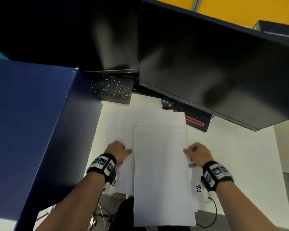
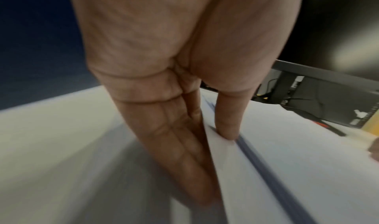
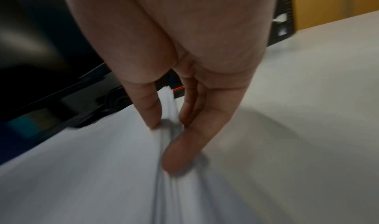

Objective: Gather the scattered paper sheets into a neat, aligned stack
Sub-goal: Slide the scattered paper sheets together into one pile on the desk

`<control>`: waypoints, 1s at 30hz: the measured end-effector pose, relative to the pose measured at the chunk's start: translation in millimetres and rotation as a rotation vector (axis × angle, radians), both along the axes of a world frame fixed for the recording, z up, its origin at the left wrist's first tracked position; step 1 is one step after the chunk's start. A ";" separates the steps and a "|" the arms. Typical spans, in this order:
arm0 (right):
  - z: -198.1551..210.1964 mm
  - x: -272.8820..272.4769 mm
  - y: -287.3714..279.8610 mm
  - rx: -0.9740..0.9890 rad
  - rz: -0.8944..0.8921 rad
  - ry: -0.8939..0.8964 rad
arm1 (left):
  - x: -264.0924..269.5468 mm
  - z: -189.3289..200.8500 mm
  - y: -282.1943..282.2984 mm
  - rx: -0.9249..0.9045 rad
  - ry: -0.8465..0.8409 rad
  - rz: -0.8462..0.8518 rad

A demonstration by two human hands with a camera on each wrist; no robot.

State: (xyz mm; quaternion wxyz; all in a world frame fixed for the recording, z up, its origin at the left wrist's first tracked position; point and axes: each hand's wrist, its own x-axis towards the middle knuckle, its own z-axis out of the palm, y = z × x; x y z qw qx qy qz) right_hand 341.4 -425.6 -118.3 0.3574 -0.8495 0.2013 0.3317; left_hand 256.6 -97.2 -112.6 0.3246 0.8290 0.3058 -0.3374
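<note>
A pile of white paper sheets (image 1: 160, 164) lies in the middle of the white desk (image 1: 232, 155), its near end hanging over the front edge. More sheets (image 1: 117, 127) fan out to the left and behind it, not aligned. My left hand (image 1: 127, 150) holds the pile's left edge; in the left wrist view the thumb (image 2: 227, 127) presses on top and the fingers (image 2: 184, 154) lie under the edge. My right hand (image 1: 188, 152) pinches the right edge, thumb (image 3: 149, 112) above and fingers (image 3: 184, 138) below the sheets (image 3: 82, 162).
A dark blue partition (image 1: 32, 122) walls off the left side. Behind the papers are a black keyboard (image 1: 113, 89), a mouse (image 1: 167, 102), two dark monitors (image 1: 215, 64) and a black base with a red line (image 1: 195, 120). A cable (image 1: 213, 212) hangs at the desk's front right.
</note>
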 end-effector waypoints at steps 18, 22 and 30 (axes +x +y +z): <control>5.8 -73.0 5.1 -0.312 0.495 0.011 | -47.0 -0.9 -27.0 0.023 0.016 -0.249; 9.1 -62.4 8.8 -0.268 0.413 0.057 | -46.4 -2.5 -32.7 -0.070 0.059 -0.223; 6.3 19.9 -23.6 -0.200 0.064 -0.151 | 0.5 4.2 40.3 0.259 -0.134 0.359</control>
